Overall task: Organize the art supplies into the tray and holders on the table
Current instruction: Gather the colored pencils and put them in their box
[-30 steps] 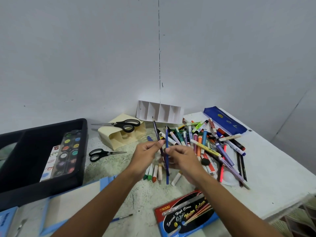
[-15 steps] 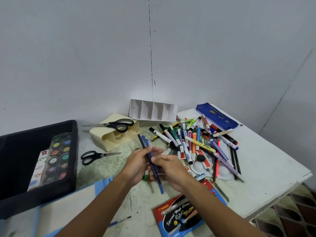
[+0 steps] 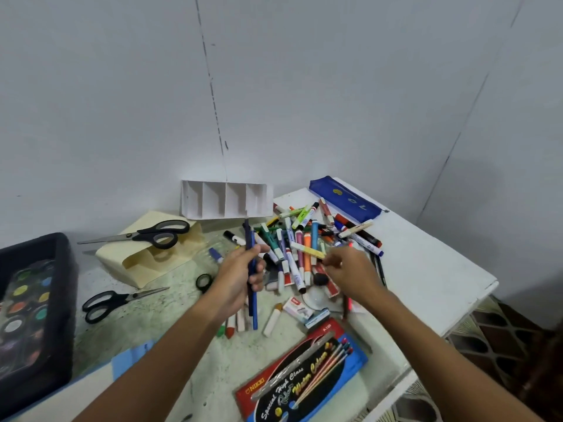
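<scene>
A: Risk sits in the left hand [image 3: 240,277]: it grips several dark pens [image 3: 251,269] upright in a loose bundle, and one may slide out.

B: The right hand [image 3: 347,271], fingers curled, reaches the marker pile [image 3: 300,251]; whether it pinches something is unclear. The table edge [image 3: 475,303] is near, so nudged markers may roll off. The white holder [image 3: 227,199] stands behind, with open room

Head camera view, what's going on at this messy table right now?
A person is sorting art supplies. The left hand grips a few dark blue pens upright, while the right hand reaches into the pile of coloured markers. The white divided holder by the wall looks unfilled; the black tray holds a round-pan paint palette.
</scene>
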`<state>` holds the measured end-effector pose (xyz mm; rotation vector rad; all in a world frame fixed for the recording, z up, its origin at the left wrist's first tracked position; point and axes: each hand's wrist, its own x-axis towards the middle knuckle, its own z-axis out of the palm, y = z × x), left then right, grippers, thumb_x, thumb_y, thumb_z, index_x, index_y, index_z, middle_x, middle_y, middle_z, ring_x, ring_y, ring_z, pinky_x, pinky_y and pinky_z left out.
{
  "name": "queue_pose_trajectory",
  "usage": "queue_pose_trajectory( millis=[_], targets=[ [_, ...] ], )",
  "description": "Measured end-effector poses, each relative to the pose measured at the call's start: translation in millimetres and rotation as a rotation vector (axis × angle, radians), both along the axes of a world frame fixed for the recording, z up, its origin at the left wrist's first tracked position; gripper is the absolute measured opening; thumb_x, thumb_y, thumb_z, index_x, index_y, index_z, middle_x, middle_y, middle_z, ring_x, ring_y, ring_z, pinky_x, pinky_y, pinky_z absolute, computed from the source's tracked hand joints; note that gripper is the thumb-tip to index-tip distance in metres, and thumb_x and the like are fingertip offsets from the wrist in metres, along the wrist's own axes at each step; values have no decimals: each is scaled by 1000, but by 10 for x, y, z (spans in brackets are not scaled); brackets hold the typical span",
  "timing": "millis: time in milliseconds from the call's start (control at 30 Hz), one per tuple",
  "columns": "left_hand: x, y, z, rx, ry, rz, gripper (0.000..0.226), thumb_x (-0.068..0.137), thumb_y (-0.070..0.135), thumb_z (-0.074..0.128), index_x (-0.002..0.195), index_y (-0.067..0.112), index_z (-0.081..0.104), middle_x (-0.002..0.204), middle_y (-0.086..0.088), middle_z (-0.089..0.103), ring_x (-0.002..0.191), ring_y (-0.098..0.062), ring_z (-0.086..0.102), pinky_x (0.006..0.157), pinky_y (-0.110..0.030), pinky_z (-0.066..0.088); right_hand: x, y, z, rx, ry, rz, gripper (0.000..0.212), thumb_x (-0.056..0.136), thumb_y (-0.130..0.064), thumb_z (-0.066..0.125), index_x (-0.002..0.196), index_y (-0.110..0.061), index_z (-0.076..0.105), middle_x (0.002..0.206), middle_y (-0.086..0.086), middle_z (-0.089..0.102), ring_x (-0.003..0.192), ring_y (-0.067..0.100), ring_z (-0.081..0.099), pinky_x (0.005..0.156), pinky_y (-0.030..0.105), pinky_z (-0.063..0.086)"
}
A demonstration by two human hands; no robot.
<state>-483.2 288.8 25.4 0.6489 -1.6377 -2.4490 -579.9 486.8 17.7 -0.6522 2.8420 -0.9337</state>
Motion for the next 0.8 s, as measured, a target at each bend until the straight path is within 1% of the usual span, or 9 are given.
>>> queue_pose_trajectory(
  millis=[100, 200, 300, 400, 500, 600, 667, 733, 800],
  targets=[
    [-211, 207, -19, -18, -42, -76, 21, 103, 16, 42, 101, 5, 60, 55, 1, 43, 40, -9, 28, 38, -20, 24, -260, 193, -56, 249, 25, 44, 8, 83, -25, 71, 88, -21, 67, 95, -2, 59, 83, 14, 57, 64, 27, 45],
    [-402, 359, -28, -25, -61, -99, 20, 101, 17, 46, 104, 4, 61, 58, -1, 46, 42, -9, 29, 39, -21, 25, -378, 231, -125, 298, 79, 106, 16, 79, -31, 75, 83, -21, 63, 91, -3, 53, 79, 13, 54, 57, 24, 40],
    [-574, 494, -44, -51, -66, -75, 20, 101, 17, 47, 106, 3, 60, 59, -1, 49, 42, -9, 31, 39, -21, 25, -494, 230, -194, 367, 195, 222, 20, 81, -37, 71, 85, -19, 64, 96, 0, 53, 80, 18, 57, 64, 32, 50],
    [-693, 590, -56, -121, -82, -35, 20, 100, 16, 48, 106, 1, 59, 59, -1, 51, 41, -10, 33, 39, -22, 25, -604, 228, -194, 366, 231, 308, 23, 84, -39, 66, 91, -17, 68, 94, 1, 53, 80, 19, 57, 64, 34, 52],
    [-746, 618, -44, -152, -72, 33, 20, 100, 16, 50, 105, 0, 59, 59, 0, 53, 41, -10, 34, 38, -22, 25, -769, 247, -100, 222, 217, 318, 14, 84, -33, 66, 83, -19, 69, 83, -3, 57, 72, 14, 56, 54, 26, 40],
    [-769, 614, -47, -174, -73, 89, 15, 99, 17, 52, 97, 5, 60, 60, 1, 54, 42, -9, 36, 39, -21, 26, -1000, 279, 17, -64, -34, 315, 12, 82, -22, 73, 71, -18, 71, 69, -7, 65, 65, 7, 60, 57, 24, 46],
    [-777, 604, -55, -161, -79, 118, 14, 98, 17, 53, 98, 5, 61, 60, 2, 55, 43, -9, 37, 39, -21, 26, -1114, 294, 67, -277, -168, 302, 12, 79, -12, 75, 68, -14, 73, 65, -4, 68, 62, 4, 61, 59, 21, 48],
    [-792, 575, -78, -143, -83, 138, 15, 98, 17, 54, 100, 4, 60, 59, 2, 57, 42, -9, 38, 39, -21, 27, -1179, 294, 75, -474, -242, 281, 12, 80, -7, 74, 70, -12, 74, 64, 2, 69, 57, 5, 61, 55, 17, 47],
    [-811, 533, -93, -147, -92, 141, 14, 97, 17, 55, 101, 4, 60, 61, 1, 58, 43, -10, 38, 39, -21, 28, -1213, 274, 55, -673, -342, 265, 8, 84, -5, 71, 76, -7, 72, 65, 8, 68, 57, 10, 63, 50, 19, 47]
  ],
)
